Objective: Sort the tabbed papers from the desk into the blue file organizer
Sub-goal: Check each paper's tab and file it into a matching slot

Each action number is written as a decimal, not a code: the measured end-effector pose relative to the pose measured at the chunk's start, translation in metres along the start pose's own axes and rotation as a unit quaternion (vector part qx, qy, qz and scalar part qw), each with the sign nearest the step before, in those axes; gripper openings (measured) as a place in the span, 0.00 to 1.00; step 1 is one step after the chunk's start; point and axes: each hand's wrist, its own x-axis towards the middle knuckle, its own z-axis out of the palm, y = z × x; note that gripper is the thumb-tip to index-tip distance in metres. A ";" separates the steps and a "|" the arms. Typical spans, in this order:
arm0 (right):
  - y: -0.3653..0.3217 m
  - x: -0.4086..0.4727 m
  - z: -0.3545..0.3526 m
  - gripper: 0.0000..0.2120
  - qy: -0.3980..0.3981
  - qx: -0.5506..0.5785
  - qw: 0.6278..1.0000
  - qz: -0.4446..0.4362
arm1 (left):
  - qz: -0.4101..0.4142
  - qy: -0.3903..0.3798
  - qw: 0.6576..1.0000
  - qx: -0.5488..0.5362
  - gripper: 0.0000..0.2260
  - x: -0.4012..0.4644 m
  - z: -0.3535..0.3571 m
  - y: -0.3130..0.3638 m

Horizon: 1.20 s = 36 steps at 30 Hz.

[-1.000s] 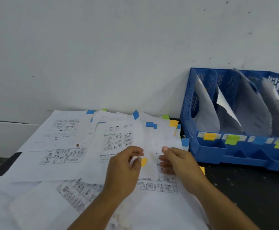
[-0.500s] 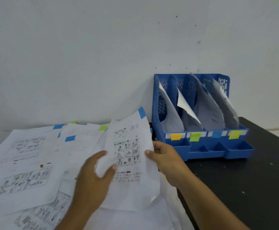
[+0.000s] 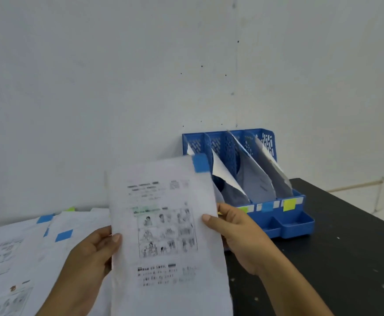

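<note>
I hold a printed sheet upright in front of me; a blue tab sticks out at its top right corner. My left hand grips the sheet's left edge with the thumb on its face. My right hand grips its right edge the same way. Behind the sheet, to the right, the blue file organizer stands against the wall with papers leaning in its slots. Coloured labels mark its front rail: a blue label and a yellow label show, and the sheet hides the leftmost ones.
More tabbed papers lie spread over the left of the black desk, with blue tabs and a green tab showing. A white wall stands right behind everything. The desk's right edge falls off near the frame's right side.
Both hands lifted the blue-tabbed sheet off the pile and raised it upright. My view swung so the organizer now sits nearer the centre.
</note>
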 end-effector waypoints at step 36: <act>-0.180 0.028 -0.146 0.11 0.508 -0.208 0.740 -0.389 | 0.112 -0.081 0.985 0.104 0.14 0.069 0.316 0.087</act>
